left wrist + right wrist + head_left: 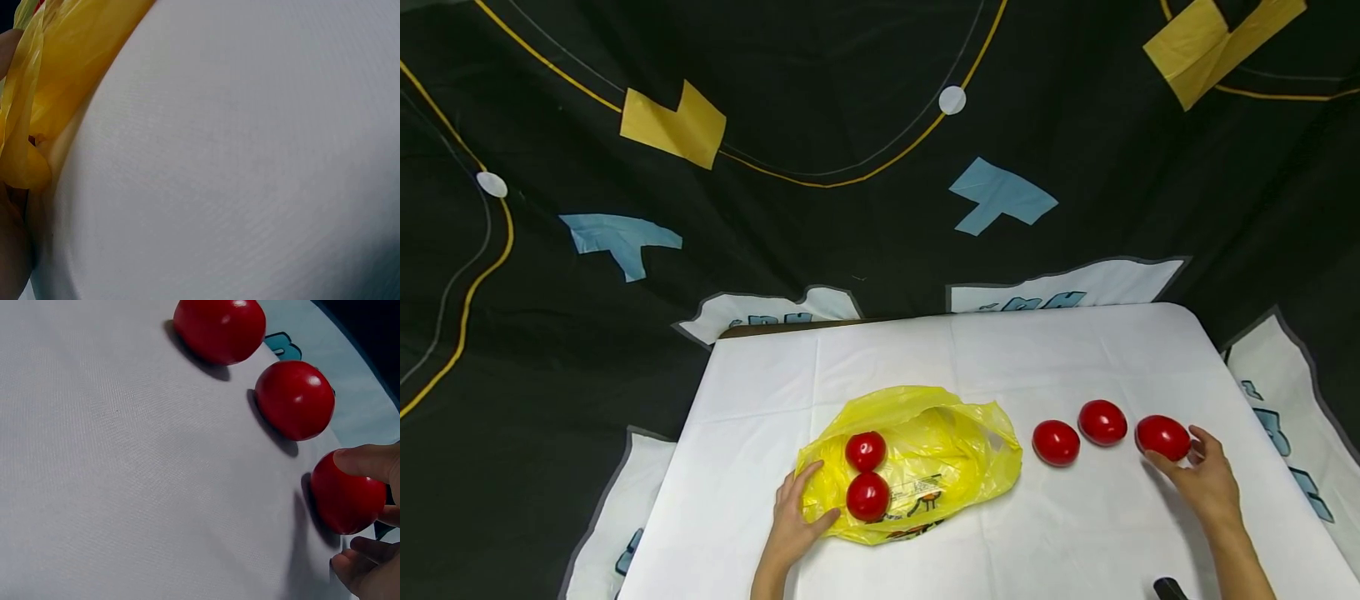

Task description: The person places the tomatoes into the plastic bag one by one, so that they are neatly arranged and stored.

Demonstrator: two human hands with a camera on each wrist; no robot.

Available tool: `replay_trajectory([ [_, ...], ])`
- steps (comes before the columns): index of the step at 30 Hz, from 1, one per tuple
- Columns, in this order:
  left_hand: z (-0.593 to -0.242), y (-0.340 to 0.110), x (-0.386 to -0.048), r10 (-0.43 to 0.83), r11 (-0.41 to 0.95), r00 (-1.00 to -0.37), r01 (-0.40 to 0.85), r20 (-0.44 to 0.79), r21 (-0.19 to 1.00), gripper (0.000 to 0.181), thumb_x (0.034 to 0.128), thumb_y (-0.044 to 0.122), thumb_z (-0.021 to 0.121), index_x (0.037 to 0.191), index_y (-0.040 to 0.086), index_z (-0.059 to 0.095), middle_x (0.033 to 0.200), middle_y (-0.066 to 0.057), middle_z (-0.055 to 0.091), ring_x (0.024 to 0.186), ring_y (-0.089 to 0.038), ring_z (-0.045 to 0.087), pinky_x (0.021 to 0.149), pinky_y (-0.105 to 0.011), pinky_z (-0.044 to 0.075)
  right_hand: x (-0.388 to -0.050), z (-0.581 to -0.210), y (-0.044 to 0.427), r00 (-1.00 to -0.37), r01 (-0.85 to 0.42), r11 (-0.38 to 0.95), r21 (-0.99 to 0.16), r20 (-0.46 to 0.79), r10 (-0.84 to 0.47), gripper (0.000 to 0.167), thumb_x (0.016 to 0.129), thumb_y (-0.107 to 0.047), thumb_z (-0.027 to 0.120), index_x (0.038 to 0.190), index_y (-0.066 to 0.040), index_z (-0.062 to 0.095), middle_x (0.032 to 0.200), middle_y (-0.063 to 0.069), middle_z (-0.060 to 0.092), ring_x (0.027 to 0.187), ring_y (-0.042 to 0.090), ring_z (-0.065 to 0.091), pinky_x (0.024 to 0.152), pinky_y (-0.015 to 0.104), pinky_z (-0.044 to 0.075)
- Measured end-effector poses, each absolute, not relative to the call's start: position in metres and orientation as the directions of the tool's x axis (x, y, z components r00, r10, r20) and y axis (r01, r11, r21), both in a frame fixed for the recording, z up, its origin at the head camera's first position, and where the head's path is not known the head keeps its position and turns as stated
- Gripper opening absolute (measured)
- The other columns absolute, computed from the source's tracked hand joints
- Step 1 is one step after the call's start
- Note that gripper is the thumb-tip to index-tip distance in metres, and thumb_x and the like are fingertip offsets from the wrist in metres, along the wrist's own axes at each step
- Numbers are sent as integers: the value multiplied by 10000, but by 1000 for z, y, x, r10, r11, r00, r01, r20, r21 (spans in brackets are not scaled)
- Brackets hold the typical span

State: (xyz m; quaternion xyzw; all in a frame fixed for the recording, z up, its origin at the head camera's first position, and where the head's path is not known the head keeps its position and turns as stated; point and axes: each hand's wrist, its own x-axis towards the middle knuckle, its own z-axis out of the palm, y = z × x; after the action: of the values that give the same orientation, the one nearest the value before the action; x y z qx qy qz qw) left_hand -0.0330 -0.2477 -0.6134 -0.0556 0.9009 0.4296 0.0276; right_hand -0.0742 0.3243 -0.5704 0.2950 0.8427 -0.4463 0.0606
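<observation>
In the head view a yellow plastic bag lies with its mouth spread. Two glossy red tomato-like fruits, an upper one and a lower one, rest at its left side. My left hand grips the bag's left edge; only parts of its fingers show in the left wrist view. At the right, my right hand holds the rightmost red tomato-like fruit between thumb and fingers, low over the cloth. Two more such fruits, a left one and a middle one, sit on the table.
A white cloth covers the table. A small black object shows at the front edge near my right forearm. Behind the table hangs a black curtain with yellow, blue and white shapes.
</observation>
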Motion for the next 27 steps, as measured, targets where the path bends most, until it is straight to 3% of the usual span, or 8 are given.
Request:
replay_trajectory([
  [27, -611, -248, -34, -91, 626, -991, -136, -102, 768, 793, 671, 321, 826, 1371, 325, 455, 1393, -49, 369, 1319, -309, 243, 1010, -716, 189, -77, -573, 324, -824, 550, 460, -697, -362, 436, 919, 865, -374, 656, 1457, 87, 126, 1408, 372, 247, 1254, 508, 261, 992, 642, 328],
])
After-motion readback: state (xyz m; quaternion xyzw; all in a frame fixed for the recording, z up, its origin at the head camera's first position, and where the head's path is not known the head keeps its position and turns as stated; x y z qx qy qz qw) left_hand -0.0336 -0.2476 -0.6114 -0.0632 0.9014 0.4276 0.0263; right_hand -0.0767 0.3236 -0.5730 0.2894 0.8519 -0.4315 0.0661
